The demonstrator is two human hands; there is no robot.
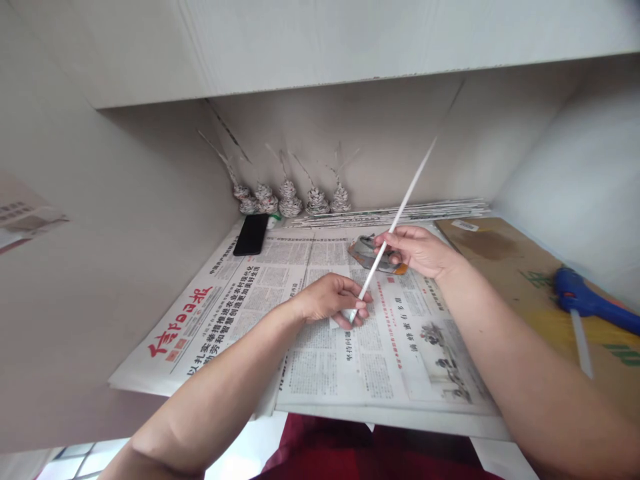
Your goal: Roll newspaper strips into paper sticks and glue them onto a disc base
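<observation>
A long, thin white rolled-paper stick [404, 203] slants up and to the right over the newspaper [310, 360]. Near its lower end, my left hand [325, 297] is closed, pinching the stick between thumb and fingers. Higher up, my right hand [420, 250] grips the same stick with thumb and fingertips, its other fingers curled. The stick's upper tip fades against the back wall. On the newspaper just behind my right hand lies a grey and orange object [361, 252], partly covered by the hand; its kind cannot be made out.
Several small gourd-shaped woven paper pieces [290, 199] stand along the back wall. Beside them lie a black phone [251, 235] and a bundle of rolled paper sticks [420, 212]. To the right, a blue glue gun [575, 292] rests on cardboard [480, 247]. A pale panel [350, 40] overhangs the table.
</observation>
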